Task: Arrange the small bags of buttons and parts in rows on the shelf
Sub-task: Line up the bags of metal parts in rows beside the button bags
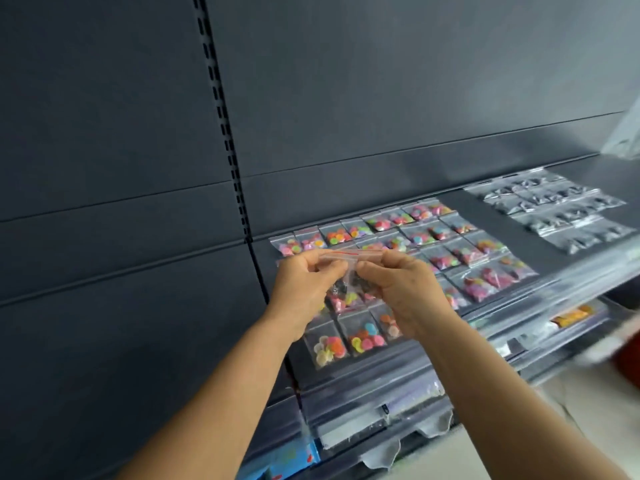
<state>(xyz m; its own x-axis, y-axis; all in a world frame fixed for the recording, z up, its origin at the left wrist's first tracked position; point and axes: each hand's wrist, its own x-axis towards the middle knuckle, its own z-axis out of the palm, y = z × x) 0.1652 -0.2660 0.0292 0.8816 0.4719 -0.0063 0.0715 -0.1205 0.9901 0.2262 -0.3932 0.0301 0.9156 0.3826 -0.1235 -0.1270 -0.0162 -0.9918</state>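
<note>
Both hands hold one small clear zip bag of dark parts point(349, 276) above the shelf. My left hand point(304, 284) pinches its left side and my right hand point(403, 289) pinches its right side, near the red zip strip. Below them, small bags of coloured buttons point(450, 252) lie in rows on the dark shelf point(467, 206). Some of these bags are hidden under my hands. A second block of small bags with dark parts point(557, 211) lies in rows farther right on the same shelf.
The dark slotted back panel point(381, 98) rises behind the shelf. A clear plastic strip point(554, 289) runs along the shelf's front edge. Lower shelves point(363, 420) hold more packets. A large clear plastic bag point(627, 133) shows at the right edge.
</note>
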